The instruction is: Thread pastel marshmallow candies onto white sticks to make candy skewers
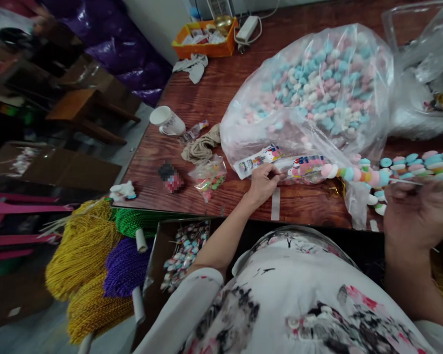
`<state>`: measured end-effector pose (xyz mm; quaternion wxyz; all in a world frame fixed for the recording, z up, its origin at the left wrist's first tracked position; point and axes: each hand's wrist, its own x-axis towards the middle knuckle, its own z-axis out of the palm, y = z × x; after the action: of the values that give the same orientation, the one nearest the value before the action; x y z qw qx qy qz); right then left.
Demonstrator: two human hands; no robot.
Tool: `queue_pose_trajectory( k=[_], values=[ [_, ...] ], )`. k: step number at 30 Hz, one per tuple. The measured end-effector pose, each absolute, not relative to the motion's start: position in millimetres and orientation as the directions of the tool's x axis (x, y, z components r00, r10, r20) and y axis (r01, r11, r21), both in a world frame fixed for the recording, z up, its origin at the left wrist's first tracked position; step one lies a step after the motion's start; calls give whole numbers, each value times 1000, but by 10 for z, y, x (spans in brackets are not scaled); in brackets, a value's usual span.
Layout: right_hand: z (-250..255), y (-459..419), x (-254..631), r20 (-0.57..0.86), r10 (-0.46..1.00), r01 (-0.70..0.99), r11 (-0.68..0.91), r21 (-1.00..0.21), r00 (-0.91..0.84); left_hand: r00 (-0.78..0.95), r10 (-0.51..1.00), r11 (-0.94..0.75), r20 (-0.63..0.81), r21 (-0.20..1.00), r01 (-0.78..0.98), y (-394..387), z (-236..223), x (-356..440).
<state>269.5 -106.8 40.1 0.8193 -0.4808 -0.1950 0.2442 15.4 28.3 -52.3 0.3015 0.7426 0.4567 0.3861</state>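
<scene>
My left hand (263, 183) is closed in a pinch on a printed clear wrapper (280, 164) that lies on the wooden table (206, 98). Pastel marshmallow pieces on a skewer (358, 173) stick out of the wrapper's right end. My right hand (417, 216) is closed round a thin white stick (424, 184) at the right edge, below more rows of skewered pink, blue and white marshmallows (421, 163). Behind both hands lies a big clear bag of loose marshmallows (317, 83).
On the table stand a white mug (167, 121), a small dark bottle (171, 177), a small bag of candies (208, 176), twine (202, 146) and an orange tray (205, 38). Bundles of gold, green and purple cord (96, 255) and a box of finished skewers (184, 253) sit lower left.
</scene>
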Motion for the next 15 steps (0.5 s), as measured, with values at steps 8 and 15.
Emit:
queue_pose_trajectory(
  k=[8, 15],
  values=[
    [330, -872, 2545, 178, 648, -162, 429, -889, 741, 309, 909, -365, 281, 893, 265, 182, -425, 212],
    [293, -956, 2632, 282, 565, 5, 441, -898, 776, 459, 724, -654, 515, 724, 219, 180, -475, 227]
  ],
)
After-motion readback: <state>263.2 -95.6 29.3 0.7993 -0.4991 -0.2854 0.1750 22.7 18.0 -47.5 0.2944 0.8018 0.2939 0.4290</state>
